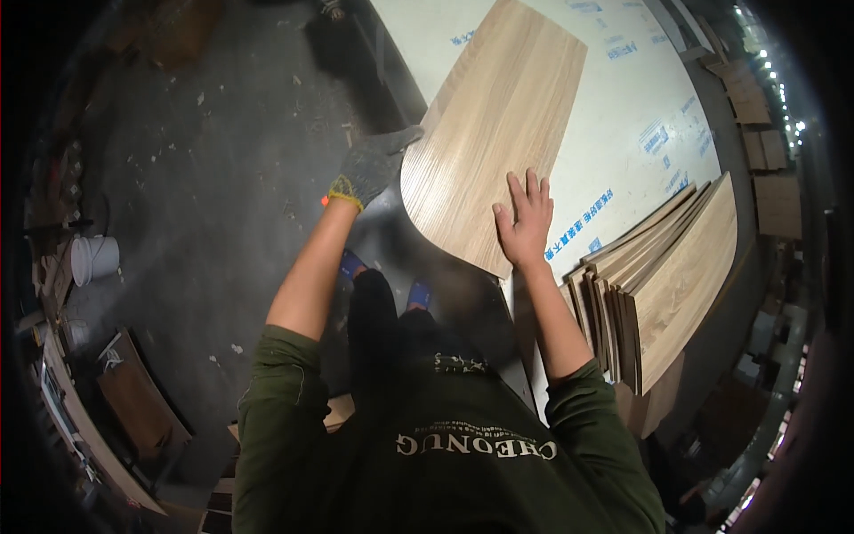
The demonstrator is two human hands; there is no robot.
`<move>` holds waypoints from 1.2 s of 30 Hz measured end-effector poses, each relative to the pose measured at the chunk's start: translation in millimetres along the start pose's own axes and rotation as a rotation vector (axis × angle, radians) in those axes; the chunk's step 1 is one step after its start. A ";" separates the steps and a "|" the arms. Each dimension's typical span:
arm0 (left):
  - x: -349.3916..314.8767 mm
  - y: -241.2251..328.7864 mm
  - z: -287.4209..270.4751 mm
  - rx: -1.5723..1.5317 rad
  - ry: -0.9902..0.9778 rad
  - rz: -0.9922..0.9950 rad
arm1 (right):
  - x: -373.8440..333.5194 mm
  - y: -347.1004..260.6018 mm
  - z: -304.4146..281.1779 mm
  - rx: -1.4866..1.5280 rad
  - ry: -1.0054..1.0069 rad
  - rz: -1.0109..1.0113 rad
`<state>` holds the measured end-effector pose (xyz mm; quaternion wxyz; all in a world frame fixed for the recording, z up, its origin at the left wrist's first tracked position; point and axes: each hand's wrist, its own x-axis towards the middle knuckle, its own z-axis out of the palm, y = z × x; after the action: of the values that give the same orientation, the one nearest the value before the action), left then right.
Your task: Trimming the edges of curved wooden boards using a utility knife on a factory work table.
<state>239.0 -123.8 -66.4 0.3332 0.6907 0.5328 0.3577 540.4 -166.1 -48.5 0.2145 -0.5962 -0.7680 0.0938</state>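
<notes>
The wooden panel (498,116) is pale brown, with darker streaks of grain running along its length and a soft sheen near its left edge; its near left corner sweeps round in a broad curve, while its right edge runs straight; it lies flat on a white sheet (658,98) marked with blue print, its near left part jutting past the sheet's edge.

The left hand (372,167), in a dark grey glove with a yellow cuff, is at the panel's left edge, its fingertips reaching that edge; I cannot tell how far its fingers curl underneath; the right hand (525,218), bare, rests palm down on the panel's near right edge, fingers extended and slightly parted, grasping nothing.

Counted: one panel between two hands; one visible glove; two blue shoes (420,295) below; one white bucket (95,260) at far left; one fanned pile of similar panels (685,285) at right, too overlapped to number.
</notes>
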 end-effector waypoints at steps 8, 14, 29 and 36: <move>-152.8 37.6 61.6 0.932 -0.028 0.338 | 1.7 -7.2 0.0 0.056 0.044 0.090; -183.9 55.0 50.8 0.731 -0.071 0.032 | 24.4 -41.4 26.7 -0.004 0.072 0.151; -87.2 2.2 26.6 0.957 0.276 -0.030 | 66.8 -12.7 9.1 -0.108 -0.103 -0.120; -128.8 130.9 114.3 0.491 -0.231 0.024 | 69.3 -21.8 29.2 -0.085 -0.100 -0.073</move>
<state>378.5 -285.8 -33.9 0.2100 0.7933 0.5540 0.1405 494.8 -102.5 -50.7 0.1537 -0.5708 -0.8023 0.0829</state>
